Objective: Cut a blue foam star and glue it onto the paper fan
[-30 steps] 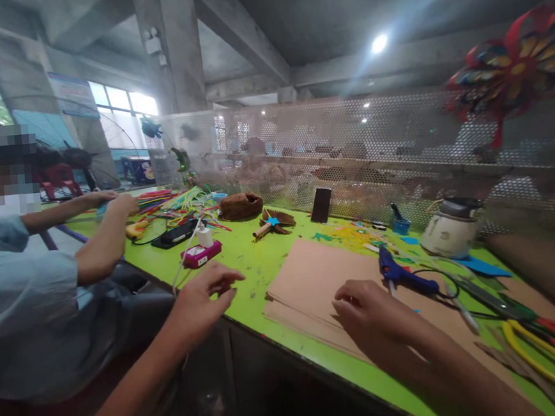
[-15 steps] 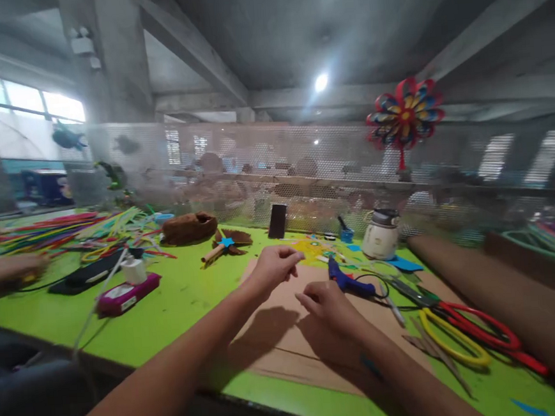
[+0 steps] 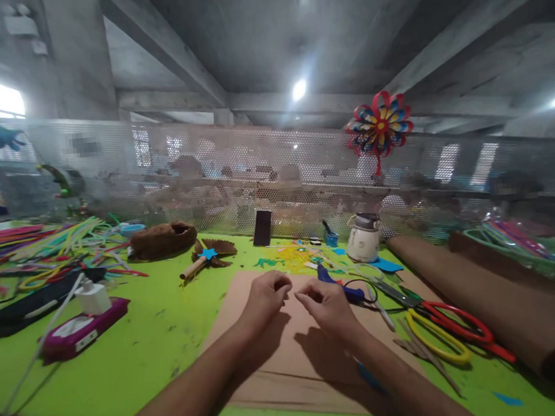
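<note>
Both hands are hovering close together over the cardboard (image 3: pixel 289 354), which is lying flat on the green table (image 3: pixel 162 332) right in front of the person. Left hand (image 3: pixel 264 297) is curling loosely, fingers bent in toward the thumb; right hand (image 3: pixel 327 301) is doing the same, fingertips nearly meeting the left's. Can't tell whether either is pinching anything, the gap between them is too small and blurred to read. Both are casting shadows on the cardboard, so contact with it is unclear. Just behind the right hand a blue glue gun (image 3: pixel 336 281) is lying at the cardboard's far edge, its cord looping beside it. To the right, yellow and red loops (image 3: pixel 453 335) are sitting near a brown roll (image 3: pixel 477 301). A white pot (image 3: pixel 364 239) is standing farther back, near the mesh screen (image 3: pixel 255 165), with a phone (image 3: pixel 262 227) leaning upright against that screen. A pinwheel (image 3: pixel 379 125) is sticking up above the mesh. Left side: a magenta power strip (image 3: pixel 82 321) with a white charger (image 3: pixel 92 295) plugged in, coloured strips (image 3: pixel 54 245) piling up behind it, and a small brown fan (image 3: pixel 209 255) lying between them and the cardboard.
</note>
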Motion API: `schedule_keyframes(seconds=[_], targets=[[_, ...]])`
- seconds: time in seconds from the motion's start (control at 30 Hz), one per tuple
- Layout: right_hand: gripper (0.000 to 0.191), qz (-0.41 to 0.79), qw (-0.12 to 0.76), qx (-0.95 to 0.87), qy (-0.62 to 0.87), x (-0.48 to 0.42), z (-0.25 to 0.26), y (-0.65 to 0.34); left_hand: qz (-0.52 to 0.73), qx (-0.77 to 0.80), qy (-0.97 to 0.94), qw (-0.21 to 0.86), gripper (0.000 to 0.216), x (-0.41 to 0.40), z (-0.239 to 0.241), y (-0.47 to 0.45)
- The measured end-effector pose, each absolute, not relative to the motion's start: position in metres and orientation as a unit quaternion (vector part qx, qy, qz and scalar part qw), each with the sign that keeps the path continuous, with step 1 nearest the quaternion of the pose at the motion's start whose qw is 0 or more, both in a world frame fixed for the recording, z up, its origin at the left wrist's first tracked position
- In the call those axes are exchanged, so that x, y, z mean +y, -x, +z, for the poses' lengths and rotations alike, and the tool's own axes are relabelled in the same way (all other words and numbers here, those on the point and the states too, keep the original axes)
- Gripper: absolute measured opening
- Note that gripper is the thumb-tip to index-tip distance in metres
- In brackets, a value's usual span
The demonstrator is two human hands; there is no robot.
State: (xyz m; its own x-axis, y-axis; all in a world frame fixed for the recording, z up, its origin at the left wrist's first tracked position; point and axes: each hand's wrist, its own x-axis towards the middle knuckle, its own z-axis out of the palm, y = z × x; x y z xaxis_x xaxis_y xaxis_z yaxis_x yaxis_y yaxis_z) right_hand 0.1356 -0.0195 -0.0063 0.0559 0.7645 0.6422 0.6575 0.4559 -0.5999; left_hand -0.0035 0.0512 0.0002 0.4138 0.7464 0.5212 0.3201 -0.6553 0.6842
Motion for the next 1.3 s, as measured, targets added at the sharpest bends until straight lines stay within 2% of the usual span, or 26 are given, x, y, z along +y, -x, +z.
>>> schedule_keyframes(seconds=[0.2, 0.3, 0.43, 0.7, 1.0, 1.3], targets=[[0.040, 0.070, 0.504, -0.697, 0.506, -0.029, -0.004, -0.124, 0.425, 0.331, -0.810, 0.234, 0.034, 0.052, -0.003, 0.006], [0.041, 0.061, 0.529, -0.675, 0.511, -0.029, -0.003, -0.128, 0.420, 0.312, -0.823, 0.222, 0.031, 0.050, -0.006, 0.005], [0.038, 0.050, 0.575, -0.625, 0.526, -0.023, 0.000, -0.140, 0.423, 0.297, -0.829, 0.216, 0.012, 0.050, -0.010, 0.002], [0.020, 0.073, 0.566, -0.630, 0.527, -0.014, -0.009, -0.139, 0.411, 0.300, -0.807, 0.300, 0.009, 0.046, -0.007, -0.003], [0.028, 0.081, 0.496, -0.700, 0.507, -0.032, -0.008, -0.119, 0.420, 0.331, -0.767, 0.356, 0.009, 0.057, -0.007, 0.001], [0.011, 0.079, 0.523, -0.701, 0.479, -0.031, -0.008, -0.120, 0.428, 0.342, -0.752, 0.366, 0.014, 0.051, -0.007, -0.002]])
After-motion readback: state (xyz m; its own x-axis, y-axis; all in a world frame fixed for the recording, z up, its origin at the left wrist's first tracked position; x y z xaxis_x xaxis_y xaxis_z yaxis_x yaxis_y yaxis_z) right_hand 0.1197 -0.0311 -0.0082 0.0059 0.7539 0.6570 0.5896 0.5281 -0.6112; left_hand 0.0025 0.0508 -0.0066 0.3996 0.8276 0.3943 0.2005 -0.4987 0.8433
